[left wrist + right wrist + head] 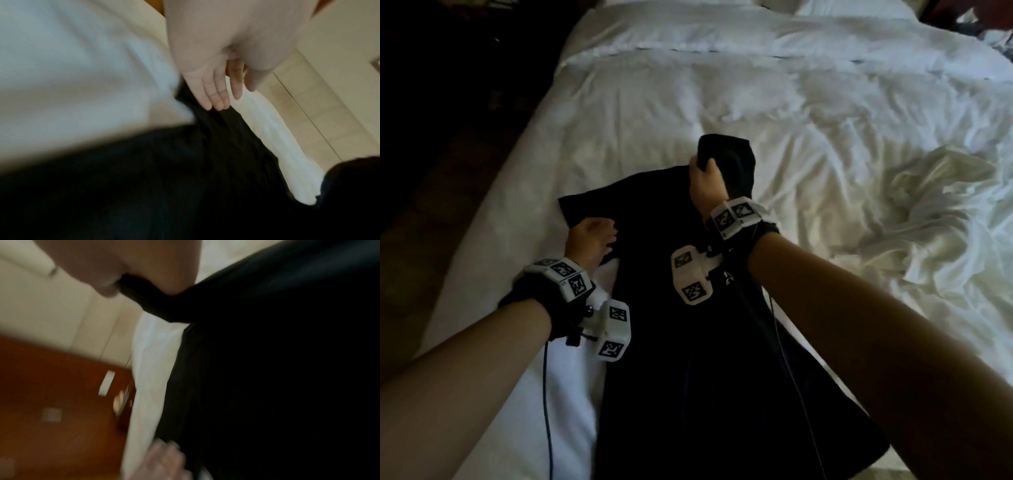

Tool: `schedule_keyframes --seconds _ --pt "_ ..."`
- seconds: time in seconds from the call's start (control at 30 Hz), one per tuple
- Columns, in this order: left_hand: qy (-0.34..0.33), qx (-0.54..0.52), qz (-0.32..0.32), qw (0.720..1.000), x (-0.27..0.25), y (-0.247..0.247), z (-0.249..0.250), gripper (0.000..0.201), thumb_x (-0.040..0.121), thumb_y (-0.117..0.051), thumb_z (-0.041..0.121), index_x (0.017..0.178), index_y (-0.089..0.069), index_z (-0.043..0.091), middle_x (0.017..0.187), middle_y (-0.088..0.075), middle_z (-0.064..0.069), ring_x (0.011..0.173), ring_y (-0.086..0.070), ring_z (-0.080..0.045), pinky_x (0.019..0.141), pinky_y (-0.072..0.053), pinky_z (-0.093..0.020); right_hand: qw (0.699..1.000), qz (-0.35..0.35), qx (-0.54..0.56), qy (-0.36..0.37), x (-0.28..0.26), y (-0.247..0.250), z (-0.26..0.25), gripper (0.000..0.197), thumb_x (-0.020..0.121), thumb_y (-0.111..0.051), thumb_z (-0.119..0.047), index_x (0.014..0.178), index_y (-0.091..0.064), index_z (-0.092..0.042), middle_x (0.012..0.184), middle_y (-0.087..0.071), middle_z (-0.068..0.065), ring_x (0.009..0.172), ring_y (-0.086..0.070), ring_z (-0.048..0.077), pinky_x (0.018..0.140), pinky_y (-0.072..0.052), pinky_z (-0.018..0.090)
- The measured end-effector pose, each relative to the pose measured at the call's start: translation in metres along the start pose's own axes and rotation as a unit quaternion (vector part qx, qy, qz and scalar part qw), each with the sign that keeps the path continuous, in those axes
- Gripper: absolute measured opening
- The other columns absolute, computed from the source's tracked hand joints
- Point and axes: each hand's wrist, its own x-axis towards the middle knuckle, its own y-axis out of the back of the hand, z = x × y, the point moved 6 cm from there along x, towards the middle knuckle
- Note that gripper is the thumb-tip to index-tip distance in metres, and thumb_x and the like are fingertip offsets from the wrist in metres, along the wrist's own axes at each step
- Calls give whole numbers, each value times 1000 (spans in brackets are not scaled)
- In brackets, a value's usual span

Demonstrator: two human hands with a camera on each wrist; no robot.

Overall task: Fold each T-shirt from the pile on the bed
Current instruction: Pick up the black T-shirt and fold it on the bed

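Black T-shirt (688, 342) is lying spread near the bed's (688, 96) left edge. Right hand (707, 178) is gripping a bunched top part, lifting it. Left hand (590, 240) is resting on the left sleeve, fingers (213, 95) straight.

The head camera looks forward and down from above the near edge of the bed (688, 102), taking in both forearms. The left wrist camera sits close over the left hand (216, 73), facing along its fingers. The right wrist camera, blurred, looks along the right hand (133, 264). All three share the black T-shirt (705, 342).
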Motion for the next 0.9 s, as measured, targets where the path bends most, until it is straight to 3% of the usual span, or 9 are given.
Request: schedule_keyframes --seconds 0.1,0.17,0.23,0.27,0.4,0.53,0.73,0.83,0.9 --pt "22 -13 19 1000 2 23 -3 29 101 -45 20 121 -52 1 106 -59 -12 91 -58 -17 80 -46 -25 978 -127 -159 45 -13 -71 9 19 100 -42 -21 93 -49 -5 109 -48 16 104 -44 23 93 -32 32" --pt "50 -17 14 999 3 33 -9 45 102 -42 27 135 -44 -2 123 -56 -18 112 -56 -25 91 -43 -30 905 -255 -336 63 -33 -110 27 49 99 -44 -33 136 -40 -1 143 -37 16 135 -32 26 111 -22 38" --pt "74 -27 5 997 3 39 -17 50 102 -39 33 140 -41 0 130 -54 -20 120 -53 -29 93 -43 -31 820 -357 -444 51 -53 -128 45 61 98 -39 -43 147 -26 -9 154 -24 10 143 -18 27 117 -12 39" --pt "84 -34 2 996 4 40 -20 51 101 -41 35 140 -42 1 130 -54 -20 120 -54 -28 92 -44 -31 818 -374 -436 43 -55 -131 50 60 98 -39 -44 147 -29 -12 154 -26 9 142 -21 27 116 -14 39" --pt "101 -59 2 993 9 37 -22 50 96 -52 33 134 -48 1 126 -57 -17 105 -57 -24 84 -47 -30 916 -275 -287 47 -38 -109 39 36 97 -49 -30 125 -59 -9 128 -59 11 120 -53 25 94 -38 26" --pt "118 -93 23 988 19 33 -16 42 92 -61 24 127 -54 2 112 -63 -11 90 -63 -22 66 -54 -28 940 -171 -294 17 -5 -61 46 29 97 -50 -25 115 -63 -8 117 -64 12 108 -58 28 83 -42 27" --pt "58 -113 150 980 35 40 -12 30 85 -68 10 113 -61 2 111 -65 -16 85 -64 -23 63 -52 -30 925 -77 -371 21 36 -11 69 35 96 -50 -23 127 -51 -9 134 -46 13 117 -49 33 95 -42 37" --pt "34 -114 103 988 43 37 -8 20 89 -59 5 109 -59 10 95 -66 -7 75 -62 -13 58 -50 -22 904 -87 -413 69 56 -13 65 46 94 -52 -21 138 -41 -13 147 -32 8 128 -41 33 103 -37 39" --pt "51 -140 61 987 49 36 -8 15 92 -55 6 104 -60 15 88 -63 -2 77 -61 -12 67 -49 -24 884 -120 -444 78 70 -22 67 53 94 -53 -21 144 -34 -17 155 -21 3 134 -35 32 106 -35 40"
